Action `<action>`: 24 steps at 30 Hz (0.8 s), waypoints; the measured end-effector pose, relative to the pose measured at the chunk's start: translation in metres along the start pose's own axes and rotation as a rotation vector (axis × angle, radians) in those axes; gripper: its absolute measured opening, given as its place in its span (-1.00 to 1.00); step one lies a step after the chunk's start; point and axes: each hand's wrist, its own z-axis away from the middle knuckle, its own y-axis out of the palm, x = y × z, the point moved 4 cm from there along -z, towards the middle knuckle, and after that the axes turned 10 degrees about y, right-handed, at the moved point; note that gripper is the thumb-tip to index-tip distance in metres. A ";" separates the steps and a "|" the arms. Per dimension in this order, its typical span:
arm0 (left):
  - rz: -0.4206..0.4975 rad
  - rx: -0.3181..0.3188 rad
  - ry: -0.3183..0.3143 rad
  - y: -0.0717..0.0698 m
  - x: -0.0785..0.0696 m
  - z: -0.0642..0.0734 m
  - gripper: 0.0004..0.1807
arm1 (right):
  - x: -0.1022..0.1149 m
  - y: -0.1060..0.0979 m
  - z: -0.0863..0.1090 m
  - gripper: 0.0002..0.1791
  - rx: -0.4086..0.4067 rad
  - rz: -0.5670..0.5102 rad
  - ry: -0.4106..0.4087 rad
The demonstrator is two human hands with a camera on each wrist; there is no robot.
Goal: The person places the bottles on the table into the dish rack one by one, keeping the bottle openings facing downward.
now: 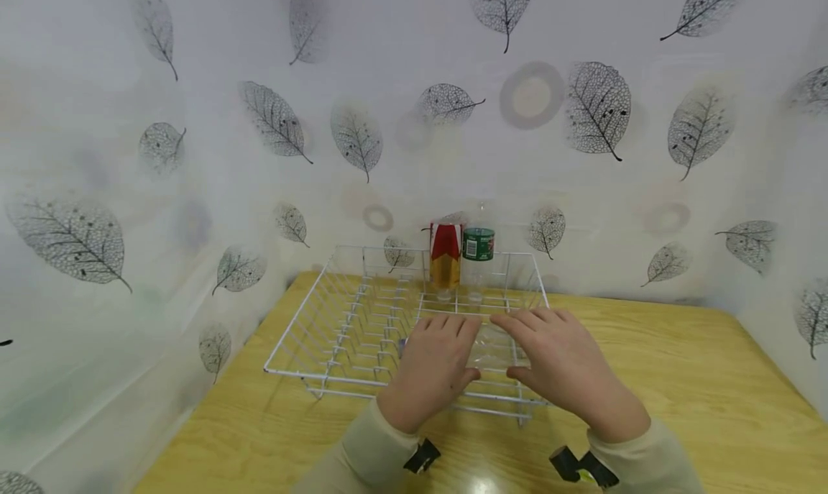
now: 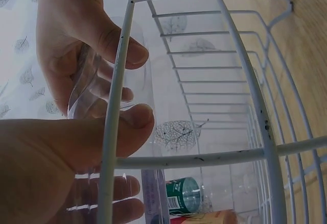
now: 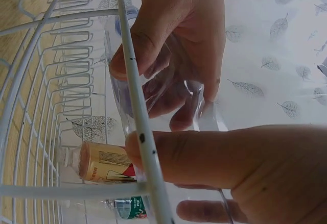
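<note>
A clear plastic bottle (image 1: 493, 346) lies sideways low over the front of a white wire dish rack (image 1: 304, 373). My left hand (image 1: 432, 357) grips its left part, and a bit of blue (image 1: 402, 347) shows beyond that hand. From the other side my right hand (image 1: 564, 368) holds the bottle, thumb towards me and fingers over the far side. In the right wrist view, the thumbs and fingers wrap the clear bottle (image 3: 122, 94) behind the rack's top wire. Its ends are partly hidden by the hands.
At the rack's back stand a red-and-yellow bottle (image 1: 445, 257), neck down, and a clear bottle with a green label (image 1: 479, 244), side by side. The rack sits on a yellow wood-grain table (image 1: 653, 364). A leaf-patterned white sheet (image 1: 414, 41) rises behind and along the sides.
</note>
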 end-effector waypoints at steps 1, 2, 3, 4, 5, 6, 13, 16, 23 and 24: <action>-0.003 0.008 0.002 0.000 0.000 0.000 -0.19 | 0.000 0.001 0.000 -0.09 0.003 -0.001 0.003; -0.003 0.015 0.004 0.000 0.000 0.000 -0.18 | 0.000 0.001 0.000 -0.09 0.006 -0.001 0.005; 0.001 0.024 0.003 0.000 0.001 0.000 -0.18 | 0.000 0.002 -0.001 -0.09 0.009 -0.001 0.006; 0.006 0.033 0.004 0.000 0.001 0.000 -0.18 | 0.001 0.003 0.000 -0.09 0.012 0.000 0.008; 0.011 0.038 0.005 0.001 0.001 0.000 -0.19 | 0.001 0.003 0.000 -0.09 0.015 0.002 0.009; 0.014 0.043 0.006 0.001 0.001 0.000 -0.19 | 0.001 0.003 0.000 -0.09 0.018 0.005 0.010; 0.011 0.079 0.010 0.002 0.002 0.000 -0.17 | 0.001 0.003 0.002 -0.09 0.045 0.005 0.029; 0.018 0.092 0.008 0.003 0.002 0.000 -0.17 | 0.001 0.003 0.002 -0.10 0.060 -0.004 0.035; 0.042 0.105 0.003 0.005 0.002 0.001 -0.19 | -0.004 -0.002 0.002 -0.16 0.103 -0.119 0.068; 0.047 0.102 0.000 0.005 0.002 0.001 -0.19 | -0.006 -0.004 0.002 -0.17 0.098 -0.148 0.072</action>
